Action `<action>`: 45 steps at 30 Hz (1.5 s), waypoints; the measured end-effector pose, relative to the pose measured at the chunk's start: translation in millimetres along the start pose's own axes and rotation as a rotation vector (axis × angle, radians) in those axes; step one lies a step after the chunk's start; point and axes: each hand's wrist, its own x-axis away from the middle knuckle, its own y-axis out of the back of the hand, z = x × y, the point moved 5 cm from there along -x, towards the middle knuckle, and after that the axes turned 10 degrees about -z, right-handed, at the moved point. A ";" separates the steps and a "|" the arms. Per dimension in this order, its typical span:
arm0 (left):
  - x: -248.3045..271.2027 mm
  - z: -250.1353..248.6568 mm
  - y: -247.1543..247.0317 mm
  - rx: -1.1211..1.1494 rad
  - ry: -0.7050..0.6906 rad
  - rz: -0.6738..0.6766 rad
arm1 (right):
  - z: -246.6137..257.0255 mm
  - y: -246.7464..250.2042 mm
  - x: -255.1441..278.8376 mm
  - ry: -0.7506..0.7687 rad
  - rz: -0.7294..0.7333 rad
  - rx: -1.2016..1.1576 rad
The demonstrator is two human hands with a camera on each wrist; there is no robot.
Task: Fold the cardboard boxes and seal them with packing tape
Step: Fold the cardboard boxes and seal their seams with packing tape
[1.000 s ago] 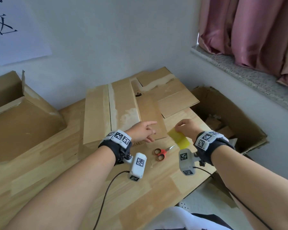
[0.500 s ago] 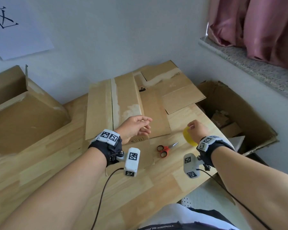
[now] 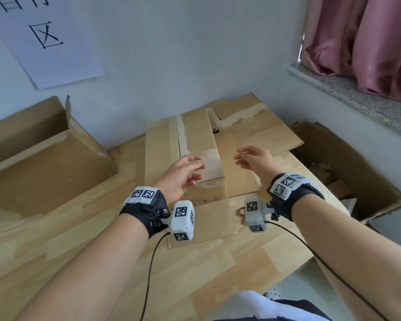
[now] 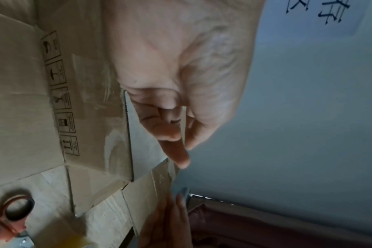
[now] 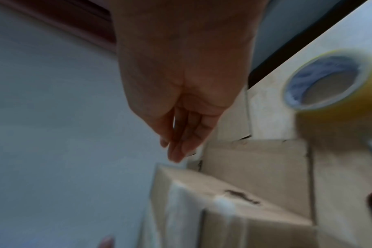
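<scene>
Flattened cardboard boxes (image 3: pixel 195 135) with old tape strips lie overlapping on the wooden table (image 3: pixel 218 262). My left hand (image 3: pixel 195 169) hovers over the near part of the cardboard, fingers loosely spread and holding nothing. My right hand (image 3: pixel 243 156) hovers beside it over the right panel, fingers relaxed and empty. The yellowish packing tape roll (image 5: pixel 329 83) stands on the table behind my right hand, hidden in the head view. Red-handled scissors (image 4: pixel 8 216) lie near the cardboard's front edge; only a handle ring (image 3: pixel 241 213) shows in the head view.
A large open cardboard box (image 3: pixel 44 158) sits at the table's left. Another open box (image 3: pixel 347 163) with scraps stands right of the table, below the stone window sill (image 3: pixel 357 93). The wall is right behind the cardboard.
My right hand has let go of the tape roll and moved up and left over the cardboard. My left hand has lifted off the cardboard and its fingers have spread.
</scene>
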 end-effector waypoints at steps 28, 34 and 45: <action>15.3 13.7 104.6 -0.611 -0.547 -0.421 | -44.3 -87.7 82.5 -0.444 0.313 0.145; 12.5 43.5 123.8 -0.851 -0.577 -0.366 | -75.1 -94.3 90.7 -0.548 0.179 0.010; -6.1 61.8 95.6 -1.345 -0.541 0.037 | -76.6 -120.7 88.3 -0.509 0.131 -0.140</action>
